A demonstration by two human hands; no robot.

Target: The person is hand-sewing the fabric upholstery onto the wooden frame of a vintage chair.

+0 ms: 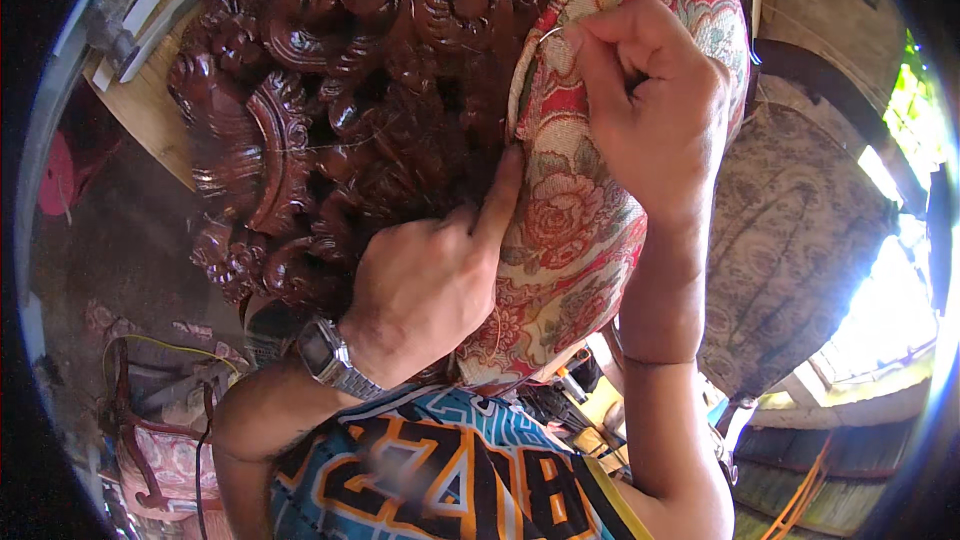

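Left of my hands I see the dark carved wood frame (300, 110), glossy with scrolls and leaves. My left hand (430, 285), a metal watch (335, 360) on its wrist, is mostly curled, with the forefinger pressed on the edge of the floral cushion (575, 230). That red-and-cream padding lies between and under both hands. My right hand (650, 105) is closed, pinching a thin curved needle (550, 33) at the cushion's rim.

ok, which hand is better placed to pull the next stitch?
Right hand: it pinches the curved needle at the floral fabric edge. Left hand just presses the fabric against the carved wood frame.
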